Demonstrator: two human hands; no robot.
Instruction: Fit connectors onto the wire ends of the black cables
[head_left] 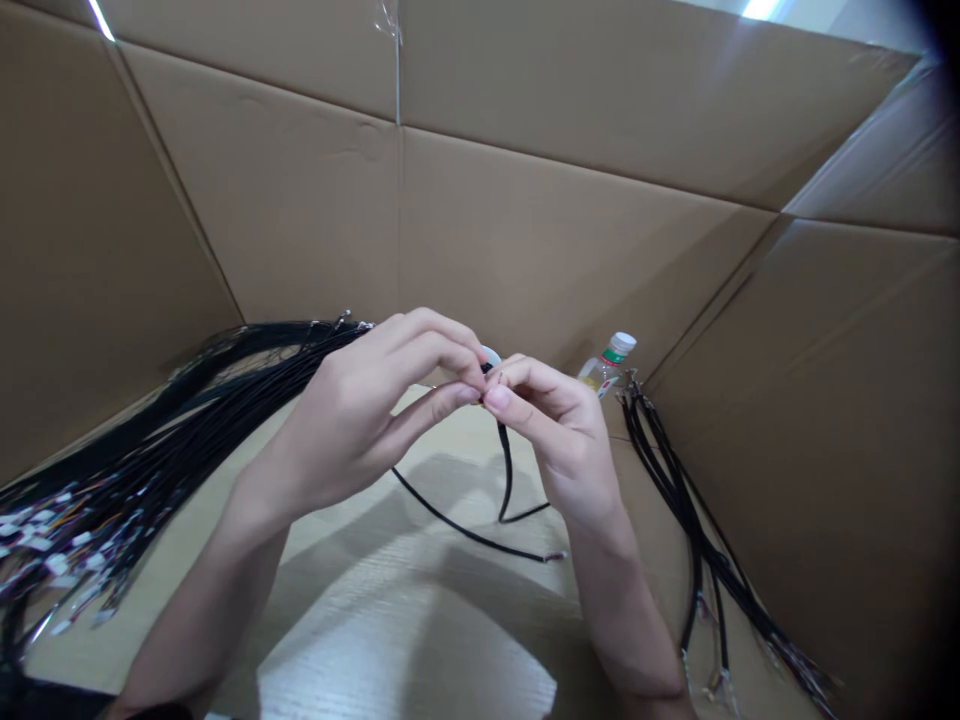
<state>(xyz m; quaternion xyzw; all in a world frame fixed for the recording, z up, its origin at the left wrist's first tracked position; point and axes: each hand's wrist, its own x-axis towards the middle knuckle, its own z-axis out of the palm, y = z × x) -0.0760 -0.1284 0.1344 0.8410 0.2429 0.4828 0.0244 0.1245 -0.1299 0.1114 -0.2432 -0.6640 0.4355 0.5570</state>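
My left hand [390, 400] and my right hand [559, 420] meet at mid-view, above the table. Thumb and fingers of each are pinched together on the end of a black cable [507, 470], which hangs down between them and bends to the right. The small parts at the fingertips are mostly hidden, so I cannot tell their shape. Below the hands, another stretch of black cable [465, 530] curves over the tabletop to a tip with thin coloured wires.
A large bundle of black cables [247, 410] with white connectors lies at the left. More black cables [690, 520] lie at the right, near a clear bottle [606, 365] with a white cap. Cardboard walls [562, 230] surround the wooden table [390, 620].
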